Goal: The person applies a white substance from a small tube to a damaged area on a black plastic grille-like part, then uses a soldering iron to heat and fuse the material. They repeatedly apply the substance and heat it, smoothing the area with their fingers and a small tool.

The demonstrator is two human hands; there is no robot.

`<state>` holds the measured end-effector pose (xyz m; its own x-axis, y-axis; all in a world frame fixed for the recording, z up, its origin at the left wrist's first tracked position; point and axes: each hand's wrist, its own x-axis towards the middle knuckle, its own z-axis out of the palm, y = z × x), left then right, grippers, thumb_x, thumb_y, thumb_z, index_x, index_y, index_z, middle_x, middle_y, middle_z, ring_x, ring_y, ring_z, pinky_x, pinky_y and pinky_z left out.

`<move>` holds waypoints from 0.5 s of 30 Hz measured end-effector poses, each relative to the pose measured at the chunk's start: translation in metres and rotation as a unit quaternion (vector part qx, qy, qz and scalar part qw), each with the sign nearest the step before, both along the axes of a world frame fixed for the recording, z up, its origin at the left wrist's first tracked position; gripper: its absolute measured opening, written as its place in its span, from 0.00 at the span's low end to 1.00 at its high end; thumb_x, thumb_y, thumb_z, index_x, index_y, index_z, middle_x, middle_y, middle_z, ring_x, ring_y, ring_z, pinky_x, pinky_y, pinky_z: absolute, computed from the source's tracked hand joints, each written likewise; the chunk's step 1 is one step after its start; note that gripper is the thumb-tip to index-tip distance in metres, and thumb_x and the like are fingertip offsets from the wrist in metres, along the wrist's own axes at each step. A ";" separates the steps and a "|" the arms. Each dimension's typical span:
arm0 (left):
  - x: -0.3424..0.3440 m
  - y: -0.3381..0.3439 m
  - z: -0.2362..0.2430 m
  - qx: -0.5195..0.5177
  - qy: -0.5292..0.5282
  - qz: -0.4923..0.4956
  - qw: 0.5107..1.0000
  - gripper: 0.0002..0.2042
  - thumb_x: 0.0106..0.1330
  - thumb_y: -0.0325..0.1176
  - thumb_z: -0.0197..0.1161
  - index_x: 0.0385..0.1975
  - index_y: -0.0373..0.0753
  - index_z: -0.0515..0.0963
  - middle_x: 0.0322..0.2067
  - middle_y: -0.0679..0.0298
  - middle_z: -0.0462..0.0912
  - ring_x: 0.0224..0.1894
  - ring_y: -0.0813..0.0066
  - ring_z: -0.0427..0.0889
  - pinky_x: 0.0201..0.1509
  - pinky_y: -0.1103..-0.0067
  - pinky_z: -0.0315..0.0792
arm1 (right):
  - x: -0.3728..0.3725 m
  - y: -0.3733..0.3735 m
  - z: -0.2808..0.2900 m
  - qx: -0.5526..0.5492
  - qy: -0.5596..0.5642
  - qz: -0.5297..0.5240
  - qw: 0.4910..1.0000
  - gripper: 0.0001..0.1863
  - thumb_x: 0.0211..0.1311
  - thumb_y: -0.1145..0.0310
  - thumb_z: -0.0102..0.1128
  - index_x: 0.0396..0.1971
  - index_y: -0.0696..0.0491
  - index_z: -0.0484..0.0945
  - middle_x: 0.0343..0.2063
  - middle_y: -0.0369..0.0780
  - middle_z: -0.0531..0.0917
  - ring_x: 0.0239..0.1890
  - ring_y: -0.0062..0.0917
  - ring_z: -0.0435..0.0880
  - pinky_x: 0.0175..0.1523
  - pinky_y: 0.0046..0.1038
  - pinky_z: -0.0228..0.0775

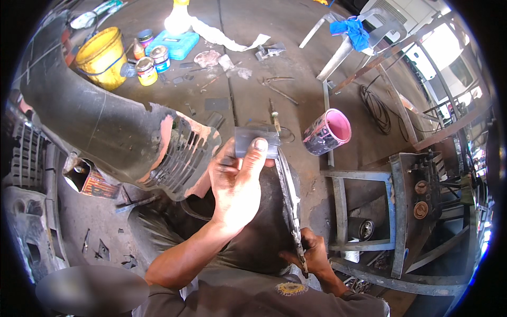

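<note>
My left hand (237, 187) is closed on a dark grey square sheet that looks like sandpaper (244, 140), its thumb pressed flat on top. The fingers beneath are mostly hidden. Beside the sheet is the upper end of a long narrow piece (290, 203) with a rough grey-white edge, running down toward me. Closed round its lower end is my right hand (312, 254). To the left lies a big curved black panel like a car bumper (100, 119), with slotted vents and pink patches. Its near end reaches my left wrist.
A pink-lined can (335, 129) is right of the sheet. Metal frames (364, 245) and a coiled cable (376, 108) occupy the right. Behind the panel are a yellow bucket (103, 58), paint tins (146, 71), a blue case (177, 45) and a bright lamp (178, 22).
</note>
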<state>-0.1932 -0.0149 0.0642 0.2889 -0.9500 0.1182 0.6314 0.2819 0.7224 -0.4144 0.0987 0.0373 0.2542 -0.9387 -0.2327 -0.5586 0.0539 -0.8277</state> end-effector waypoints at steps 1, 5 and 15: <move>-0.002 0.001 0.000 0.002 0.000 0.000 1.000 0.07 0.69 0.31 0.60 0.40 0.33 0.78 0.34 0.58 0.83 0.36 0.69 0.84 0.41 0.75 0.76 | 0.000 0.001 -0.001 0.018 -0.001 -0.010 1.000 0.23 0.43 0.63 0.81 0.37 0.57 0.80 0.24 0.40 0.84 0.27 0.17 0.81 0.35 0.26 0.74; -0.002 -0.001 0.004 0.022 0.037 -0.013 0.999 0.08 0.70 0.31 0.60 0.40 0.33 0.78 0.35 0.59 0.83 0.36 0.68 0.84 0.40 0.75 0.77 | 0.002 -0.007 0.006 0.013 0.024 0.009 1.000 0.25 0.43 0.61 0.82 0.38 0.57 0.79 0.24 0.39 0.83 0.26 0.19 0.81 0.34 0.26 0.74; 0.003 -0.005 0.002 0.018 0.068 -0.038 0.997 0.07 0.70 0.31 0.59 0.41 0.34 0.78 0.35 0.59 0.83 0.36 0.68 0.84 0.39 0.77 0.77 | -0.005 -0.013 0.010 0.000 -0.019 0.037 0.999 0.26 0.38 0.62 0.85 0.33 0.55 0.75 0.21 0.33 0.77 0.25 0.15 0.74 0.31 0.24 0.66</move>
<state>-0.1900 -0.0201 0.0665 0.2263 -0.9729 0.0479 0.7433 0.2043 0.6370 -0.4199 0.0857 0.0470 0.3307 -0.9173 -0.2216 -0.5293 0.0141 -0.8483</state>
